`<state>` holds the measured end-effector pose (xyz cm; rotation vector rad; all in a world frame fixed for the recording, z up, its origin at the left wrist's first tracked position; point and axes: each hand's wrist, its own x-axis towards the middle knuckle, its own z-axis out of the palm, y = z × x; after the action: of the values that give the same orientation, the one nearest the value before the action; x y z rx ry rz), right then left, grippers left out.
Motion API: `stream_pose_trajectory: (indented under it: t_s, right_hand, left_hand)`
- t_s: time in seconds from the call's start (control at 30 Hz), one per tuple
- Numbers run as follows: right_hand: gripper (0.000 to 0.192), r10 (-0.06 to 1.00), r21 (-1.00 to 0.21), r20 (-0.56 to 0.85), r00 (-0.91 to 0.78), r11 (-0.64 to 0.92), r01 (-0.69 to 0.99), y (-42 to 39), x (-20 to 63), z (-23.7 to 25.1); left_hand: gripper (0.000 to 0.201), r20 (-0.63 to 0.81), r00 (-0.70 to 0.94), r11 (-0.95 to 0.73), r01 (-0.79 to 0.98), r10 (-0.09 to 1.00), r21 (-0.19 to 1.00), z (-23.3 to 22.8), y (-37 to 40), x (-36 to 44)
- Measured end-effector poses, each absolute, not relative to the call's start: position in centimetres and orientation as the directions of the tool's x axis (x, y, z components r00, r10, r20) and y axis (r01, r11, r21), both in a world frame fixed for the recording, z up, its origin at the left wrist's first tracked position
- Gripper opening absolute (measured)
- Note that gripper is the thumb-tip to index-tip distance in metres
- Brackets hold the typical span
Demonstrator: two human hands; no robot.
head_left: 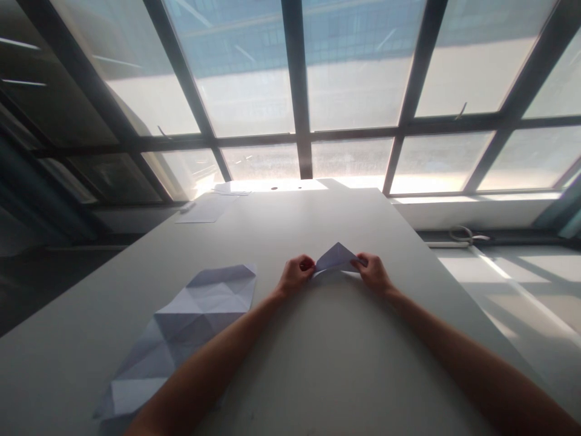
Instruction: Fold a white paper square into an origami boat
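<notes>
Far left on the pale surface [372,363]: a large creased sheet [181,339], lying flat and unfolded, its grid of diagonal folds catching the window light; it sits well apart from both hands, likely set aside. Further back left, a flat sheet of paper [203,212] rests near the surface's far edge. Centre: left hand [296,275], fingers closed in a pinch on the left corner of a small folded paper [336,258]. The paper stands as a low triangular peak just off the surface, between the hands. Right hand [373,271], fingers likewise pinched on the right corner. Opposed grips appear to keep the fold taut. Far right, beyond the surface: a cable [463,235] on the window ledge.
</notes>
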<state>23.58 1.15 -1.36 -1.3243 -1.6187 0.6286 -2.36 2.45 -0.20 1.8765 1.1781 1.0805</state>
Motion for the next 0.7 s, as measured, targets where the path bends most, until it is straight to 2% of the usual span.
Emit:
stream_pose_trajectory:
  t_s: [0.2,0.33,0.53,0.7]
  right_hand:
    - [0.024,0.944,-0.833,0.330,0.022,0.280,0.478,1.2,23.5,-1.2]
    - [0.025,0.943,-0.838,0.332,0.026,0.282,0.467,1.2,23.5,-1.3]
    - [0.025,0.945,-0.839,0.327,0.035,0.272,0.471,1.2,23.5,-1.2]
    - [0.027,0.940,-0.835,0.338,0.047,0.276,0.475,1.1,23.4,-1.0]
  left_hand:
    - [0.036,0.299,0.318,-0.425,0.483,0.900,0.765,0.3,2.3,-2.4]
    - [0.045,0.344,0.329,-0.470,0.489,0.880,0.735,0.3,2.5,-2.3]
    - [0.035,0.333,0.374,-0.492,0.513,0.866,0.704,1.0,2.0,-2.2]
    - [0.022,0.353,0.342,-0.489,0.524,0.871,0.697,1.0,1.8,-2.2]
